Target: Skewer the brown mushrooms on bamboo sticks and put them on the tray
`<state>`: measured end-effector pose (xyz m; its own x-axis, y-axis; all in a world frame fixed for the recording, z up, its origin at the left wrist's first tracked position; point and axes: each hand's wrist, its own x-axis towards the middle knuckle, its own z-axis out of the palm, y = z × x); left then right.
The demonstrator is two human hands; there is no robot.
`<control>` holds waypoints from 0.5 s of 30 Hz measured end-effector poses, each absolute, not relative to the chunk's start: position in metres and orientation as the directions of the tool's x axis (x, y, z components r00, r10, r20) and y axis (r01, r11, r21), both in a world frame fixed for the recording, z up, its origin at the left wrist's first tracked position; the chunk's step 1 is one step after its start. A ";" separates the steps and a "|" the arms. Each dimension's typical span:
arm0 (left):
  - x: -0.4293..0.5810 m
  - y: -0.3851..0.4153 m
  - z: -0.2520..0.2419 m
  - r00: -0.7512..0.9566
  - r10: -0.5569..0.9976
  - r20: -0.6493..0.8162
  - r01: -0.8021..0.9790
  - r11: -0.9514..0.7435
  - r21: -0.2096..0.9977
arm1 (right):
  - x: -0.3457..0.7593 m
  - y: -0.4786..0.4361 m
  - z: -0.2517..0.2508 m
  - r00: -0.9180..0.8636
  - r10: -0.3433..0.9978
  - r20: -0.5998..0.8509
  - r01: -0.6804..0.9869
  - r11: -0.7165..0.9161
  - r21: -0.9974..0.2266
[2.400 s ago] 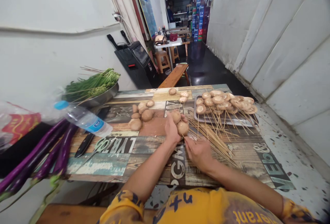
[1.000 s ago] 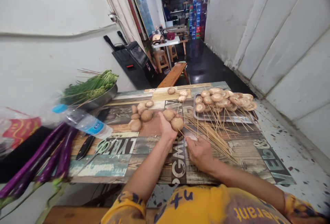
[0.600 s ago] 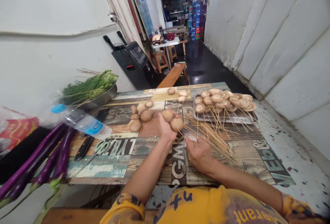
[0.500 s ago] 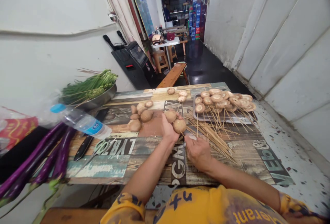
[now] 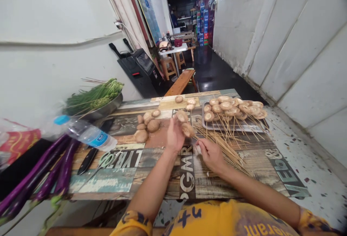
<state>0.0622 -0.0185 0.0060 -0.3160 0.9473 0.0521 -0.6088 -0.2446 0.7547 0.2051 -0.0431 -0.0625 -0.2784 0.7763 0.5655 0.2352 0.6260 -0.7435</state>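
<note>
Between my hands is a skewer [image 5: 195, 138] carrying two mushrooms, the nearer mushroom [image 5: 188, 130] and the farther mushroom [image 5: 181, 116], with paler undersides partly showing. My right hand [image 5: 213, 154] is closed around the skewer's near end. Just left of the mushrooms is my left hand [image 5: 175, 136], thumb stretched upward and palm partly visible; the mushrooms hide most of its fingers, and contact is unclear. Loose mushrooms [image 5: 153, 125] lie in a group to the left. Bare bamboo skewers [image 5: 229, 149] are heaped to the right, and a tray [image 5: 203, 122] bears many skewered mushrooms [image 5: 233, 111].
On the left are a water bottle [image 5: 92, 137], a black-handled knife [image 5: 88, 160], purple eggplants [image 5: 65, 165] and a metal bowl [image 5: 108, 107] of greens [image 5: 94, 95]. Farther back are a lone mushroom [image 5: 179, 99] and a skewered pair [image 5: 191, 104]. A wooden bench [image 5: 180, 82] stands beyond the table.
The skewered mushrooms have turned from rounded caps toward their paler undersides. My left hand has loosened around them and shifted slightly left; my right hand still grips the skewer.
</note>
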 end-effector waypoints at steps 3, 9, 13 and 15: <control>0.058 -0.016 0.005 -0.353 0.931 0.095 -0.590 -0.300 0.750 | 0.208 -0.039 -0.057 -0.353 0.858 0.373 -0.035 0.386 -0.922; 0.052 -0.018 0.005 -0.283 0.952 0.113 -0.640 -0.275 0.717 | 0.207 -0.037 -0.061 -0.379 0.859 0.344 -0.093 0.335 -0.938; 0.053 -0.018 0.004 -0.282 0.953 0.107 -0.618 -0.267 0.739 | 0.206 -0.038 -0.064 -0.332 0.853 0.403 -0.005 0.426 -0.905; 0.054 -0.017 0.003 -0.293 0.951 0.095 -0.601 -0.261 0.756 | 0.206 -0.038 -0.064 -0.326 0.845 0.423 0.026 0.456 -0.890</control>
<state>0.0540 -0.0171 0.0031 -0.2930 0.9514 0.0951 -0.6007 -0.2605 0.7558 0.2056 -0.0381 -0.0636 -0.3256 0.8454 0.4235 0.0261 0.4557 -0.8897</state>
